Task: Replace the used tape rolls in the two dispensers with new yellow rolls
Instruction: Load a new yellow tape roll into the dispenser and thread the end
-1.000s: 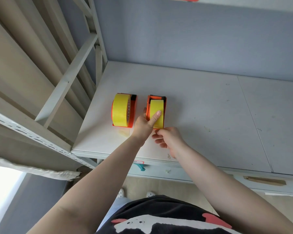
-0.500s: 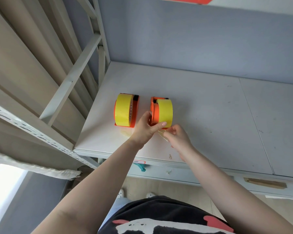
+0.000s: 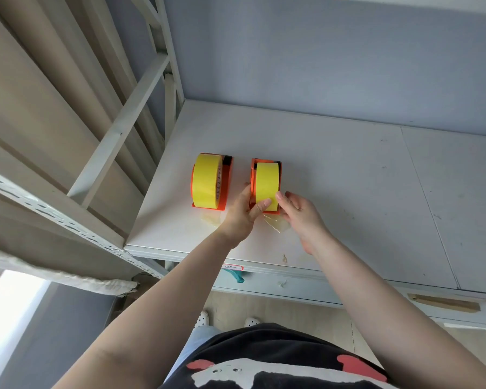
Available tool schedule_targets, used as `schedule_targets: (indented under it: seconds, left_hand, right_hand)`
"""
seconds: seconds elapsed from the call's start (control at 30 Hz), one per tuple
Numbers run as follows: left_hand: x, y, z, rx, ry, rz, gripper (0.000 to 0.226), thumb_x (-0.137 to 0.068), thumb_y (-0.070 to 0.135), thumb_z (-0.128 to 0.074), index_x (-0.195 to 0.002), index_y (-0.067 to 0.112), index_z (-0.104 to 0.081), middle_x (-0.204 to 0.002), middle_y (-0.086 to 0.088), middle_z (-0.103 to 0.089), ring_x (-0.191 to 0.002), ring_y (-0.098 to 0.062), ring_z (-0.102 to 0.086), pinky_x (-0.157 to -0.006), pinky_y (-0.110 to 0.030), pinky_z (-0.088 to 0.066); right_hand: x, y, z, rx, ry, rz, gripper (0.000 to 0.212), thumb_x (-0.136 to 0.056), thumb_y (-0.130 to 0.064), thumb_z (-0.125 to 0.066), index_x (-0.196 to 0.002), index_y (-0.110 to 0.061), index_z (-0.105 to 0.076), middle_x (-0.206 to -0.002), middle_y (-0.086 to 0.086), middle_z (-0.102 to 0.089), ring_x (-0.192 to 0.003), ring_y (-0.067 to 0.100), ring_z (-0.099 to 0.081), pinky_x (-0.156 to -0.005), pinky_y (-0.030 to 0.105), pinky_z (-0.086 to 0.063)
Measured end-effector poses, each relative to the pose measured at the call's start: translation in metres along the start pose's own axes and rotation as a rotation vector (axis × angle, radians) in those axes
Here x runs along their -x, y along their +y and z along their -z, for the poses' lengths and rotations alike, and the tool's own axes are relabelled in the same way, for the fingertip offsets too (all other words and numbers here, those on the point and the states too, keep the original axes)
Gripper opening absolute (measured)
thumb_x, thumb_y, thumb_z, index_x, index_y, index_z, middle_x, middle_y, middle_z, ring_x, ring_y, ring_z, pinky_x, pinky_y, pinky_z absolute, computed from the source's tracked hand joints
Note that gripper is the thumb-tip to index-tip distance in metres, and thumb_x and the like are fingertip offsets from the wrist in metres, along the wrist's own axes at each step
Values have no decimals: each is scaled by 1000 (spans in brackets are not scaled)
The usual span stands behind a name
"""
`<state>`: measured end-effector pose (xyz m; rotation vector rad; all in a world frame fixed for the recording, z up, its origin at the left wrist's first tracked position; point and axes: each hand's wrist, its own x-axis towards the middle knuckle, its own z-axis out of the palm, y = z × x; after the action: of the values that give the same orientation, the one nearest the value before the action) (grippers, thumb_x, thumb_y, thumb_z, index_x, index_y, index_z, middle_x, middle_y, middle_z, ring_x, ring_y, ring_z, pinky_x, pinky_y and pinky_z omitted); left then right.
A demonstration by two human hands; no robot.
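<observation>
Nearest the viewer, a dark printed garment fills the lower edge, with two bare forearms reaching away over the front lip of a pale shelf board.

Half a second earlier the right-hand dispenser stood slewed, its roll facing partly right; now the right dispenser sits square again, parallel to its neighbour, with the yellow roll upright in its cradle. The left hand grips the near end of this dispenser, thumb along its left wall and fingers curled onto the near face of the roll. The right hand, which was pinching at the tape end, now lies just right of the roll with fingers relaxed and spread, one fingertip touching the roll's edge; it holds nothing that can be made out. The change suggests that the second roll is seated and being steadied.

A clear film strip lies on the board between the hands, apparently loose tape to be cleared or fed.

To the left, close beside but apart, the left dispenser already carries its yellow left roll.

Farther off, the board runs bare to a grey back wall; at far left a white rack frame hems in the left dispenser but blocks neither hand.
</observation>
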<state>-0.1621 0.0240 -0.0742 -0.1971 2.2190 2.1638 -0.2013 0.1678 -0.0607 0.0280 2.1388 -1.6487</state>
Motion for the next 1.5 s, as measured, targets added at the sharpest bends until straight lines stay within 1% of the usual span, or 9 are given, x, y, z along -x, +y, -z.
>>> schedule_targets:
  seconds: [0.1,0.27,0.43,0.57,0.67,0.97,1.1,1.2,1.5]
  left_hand:
    - [0,-2,-2,-45,-11,3,37,-97,23,-55,-130,11,-46,-121,-7,-62,-109,-15,-59,-94,-18,-47]
    - [0,-6,-7,-106,30,3,59,-90,41,-56,-134,5,-43,-119,-9,-64,-109,-19,-61,-101,-40,-48]
    - [2,-6,-7,-142,41,24,79,-86,60,-51,-140,4,-37,-124,-12,-62,-116,-24,-57,-104,-40,-44]
    - [3,-2,-2,-89,48,57,45,-99,32,-46,-137,9,-39,-124,-7,-58,-110,-14,-57,-95,-16,-45]
    - [3,-3,-2,-43,55,41,33,-100,31,-48,-130,17,-44,-124,-8,-59,-113,-19,-56,-100,-26,-45]
    - [8,-2,-5,-82,64,71,64,-99,44,-42,-151,12,-25,-148,-7,-44,-137,-19,-40,-117,-37,-30]
    - [8,-6,-8,-106,153,21,44,-98,40,-46,-128,8,-48,-132,-14,-55,-124,-23,-51,-107,-36,-40]
    - [10,-10,-10,-124,271,-19,20,-97,29,-53,-87,14,-47,-84,-2,-53,-75,3,-50,-74,-19,-42]
    - [17,-2,-13,-104,256,45,20,-101,25,-44,-106,8,-53,-83,12,-53,-70,18,-51,-70,-1,-38]
  right_hand:
    - [0,-4,7,2,-121,15,42,-93,-43,-53,-119,-11,-63,-116,2,-70,-109,18,-65,-107,41,-43]
    - [8,2,-1,-23,-125,85,28,-100,-29,-44,-120,-20,-61,-120,-3,-65,-110,8,-60,-93,11,-42]
    - [6,13,-7,171,-27,209,28,-101,-34,-40,-107,-27,-66,-109,-2,-70,-103,15,-63,-92,31,-45]
    - [4,14,-4,77,-50,191,24,-100,-34,-44,-108,-28,-66,-111,-5,-70,-105,11,-64,-96,29,-45]
    - [4,18,-5,2,-33,166,24,-98,-35,-48,-104,-23,-68,-109,-3,-72,-105,13,-65,-96,31,-45]
    - [7,16,-6,-52,0,160,32,-96,-31,-53,-118,-10,-63,-116,0,-69,-107,8,-63,-94,22,-46]
    - [6,12,1,-105,-14,130,33,-96,-30,-52,-123,-10,-60,-113,-2,-68,-100,3,-63,-85,13,-46]
    - [3,12,0,-103,26,127,38,-93,-30,-59,-122,-6,-59,-115,4,-69,-104,9,-64,-86,15,-47]
    - [3,8,-3,-117,32,100,39,-90,-28,-63,-121,-3,-59,-114,7,-69,-100,8,-65,-80,8,-49]
